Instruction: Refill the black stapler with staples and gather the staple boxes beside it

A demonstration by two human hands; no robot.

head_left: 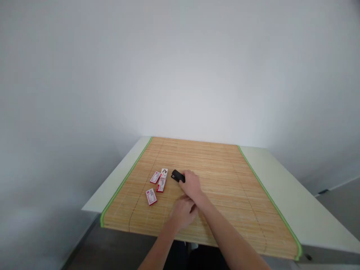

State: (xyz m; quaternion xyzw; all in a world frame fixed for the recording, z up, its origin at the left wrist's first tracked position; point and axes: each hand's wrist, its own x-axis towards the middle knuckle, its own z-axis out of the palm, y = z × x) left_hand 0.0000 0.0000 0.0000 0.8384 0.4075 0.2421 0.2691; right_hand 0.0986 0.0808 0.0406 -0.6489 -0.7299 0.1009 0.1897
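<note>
My right hand (191,184) reaches forward over a bamboo mat (225,176) and closes on a small black object (177,175), whose far end sticks out past my fingers. My left hand (182,212) rests on the mat just behind the right hand, fingers curled, with nothing visible in it. Left of the black object lie several small red-and-white boxes (157,183), flat on the mat and apart from both hands.
The mat has green edging (123,180) and covers most of a pale table (295,202). Plain white walls stand behind and to the left. The table's near edge is by my forearms, with dark floor below.
</note>
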